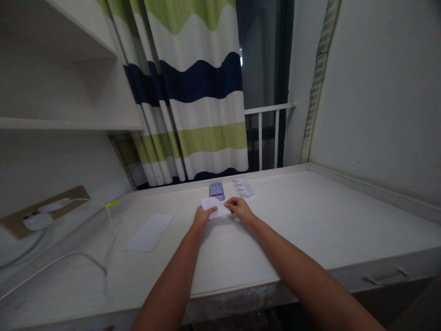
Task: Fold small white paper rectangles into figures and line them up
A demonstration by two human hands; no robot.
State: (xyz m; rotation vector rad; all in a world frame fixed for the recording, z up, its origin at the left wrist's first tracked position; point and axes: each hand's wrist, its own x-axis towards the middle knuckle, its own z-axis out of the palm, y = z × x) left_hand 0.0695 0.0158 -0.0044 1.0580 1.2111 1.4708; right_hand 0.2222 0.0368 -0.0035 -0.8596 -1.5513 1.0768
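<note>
A white sheet of paper (216,207) is held up a little above the desk, between both hands. My left hand (204,214) grips its left side, thumb lying on top. At the right edge my right hand (238,207) pinches the paper between thumb and fingers. Just behind the paper a phone (217,190) with a lit screen lies on the desk. Several small folded white paper pieces (243,187) sit in a row to the right of the phone. Flat on the desk to the left are more white paper sheets (149,233); I cannot tell how many.
The white desk (327,216) has a raised rim at the back and right. A striped curtain (206,105) hangs behind it, beside a white railing (270,109). Plugs in a power socket (44,214) and a white cable (69,256) are at left, under a shelf (69,124).
</note>
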